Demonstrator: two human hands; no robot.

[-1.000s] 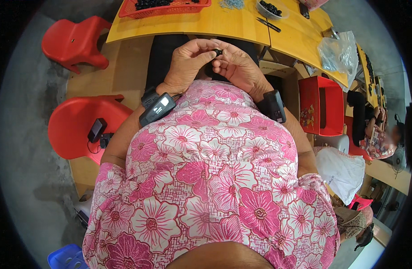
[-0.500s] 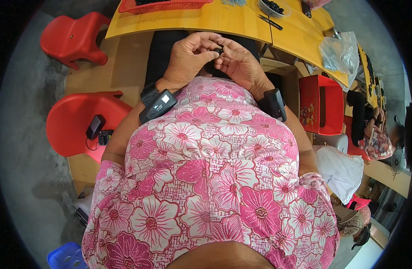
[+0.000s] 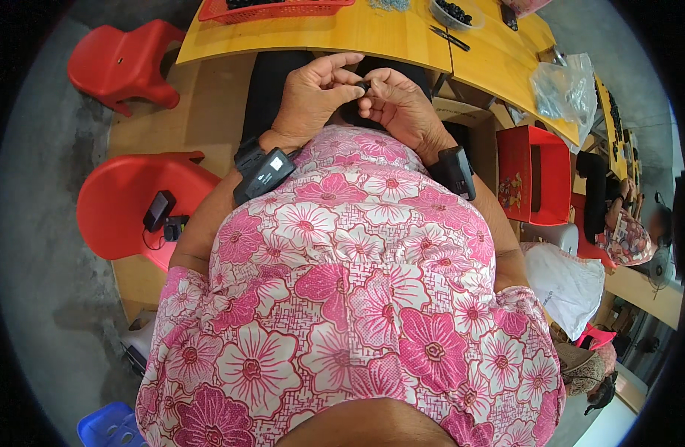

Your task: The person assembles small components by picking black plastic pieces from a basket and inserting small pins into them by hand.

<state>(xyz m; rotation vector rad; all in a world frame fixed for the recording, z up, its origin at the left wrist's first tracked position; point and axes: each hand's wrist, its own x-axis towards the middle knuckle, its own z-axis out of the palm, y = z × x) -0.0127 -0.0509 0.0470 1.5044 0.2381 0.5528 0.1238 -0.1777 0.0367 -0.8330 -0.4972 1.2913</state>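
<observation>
Just short of the yellow table's near edge, my two hands meet over my lap. My left hand [image 3: 310, 99] pinches a small black part [image 3: 364, 86] between thumb and forefinger. From the other side, the thumb and forefinger of my right hand [image 3: 402, 104] close on the same part, its other fingers curled below. Fingers cover most of the part, so its exact kind cannot be made out. Black devices are strapped round both my wrists.
On the yellow table [image 3: 387, 33] are a red basket [image 3: 283, 10] of black parts, a clear bowl [image 3: 455, 15] of black pieces and a black-handled tool [image 3: 450, 38]. Red chairs [image 3: 137, 197] stand left; a red box [image 3: 536, 175] and a plastic bag [image 3: 566, 89] are right. Another person sits far right.
The fingers of my right hand have shifted slightly and parted a little from the left hand's fingertips. Both hands still pinch the small black part in the same place.
</observation>
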